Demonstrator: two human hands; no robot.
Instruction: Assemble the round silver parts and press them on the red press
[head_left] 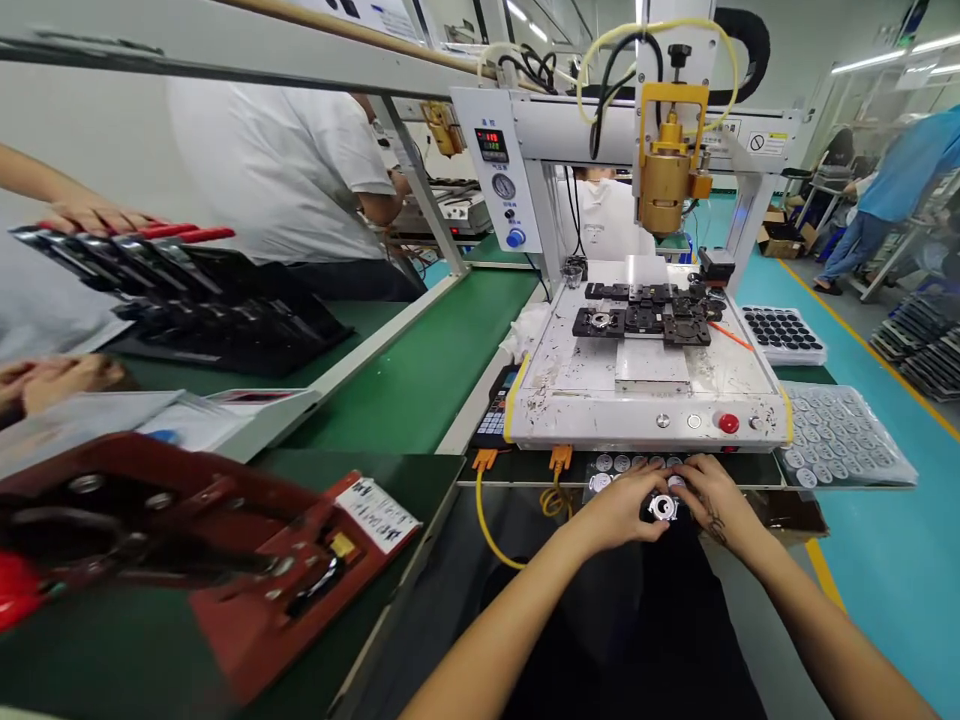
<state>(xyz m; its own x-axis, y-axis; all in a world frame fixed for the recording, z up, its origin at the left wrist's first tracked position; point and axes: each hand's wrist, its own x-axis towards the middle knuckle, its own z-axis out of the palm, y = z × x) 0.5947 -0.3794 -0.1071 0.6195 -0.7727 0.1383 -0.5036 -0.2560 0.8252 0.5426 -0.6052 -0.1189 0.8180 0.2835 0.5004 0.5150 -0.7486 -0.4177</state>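
Observation:
Over my lap, just in front of the machine's bench, both hands are close together. My left hand [628, 508] is closed, with thumb and fingers around a small silver ring-shaped part [662, 508]. My right hand [709, 497] has its fingers bent inward beside that part. At its fingertips shows a pale round disc [677, 482]; whether the fingers pinch it or it lies in the tray behind cannot be told. Under the machine's front edge sits a tray of round parts [606, 464], partly hidden by my hands.
Ahead stands a white benchtop machine [585, 420] with a brass-coloured head [665, 190] above black fixtures [649, 315]. Trays of round parts [847, 430] lie to the right. A yellow cable [484, 520] hangs at left, near a red-brown hand press [247, 560]. Co-workers sit at far left.

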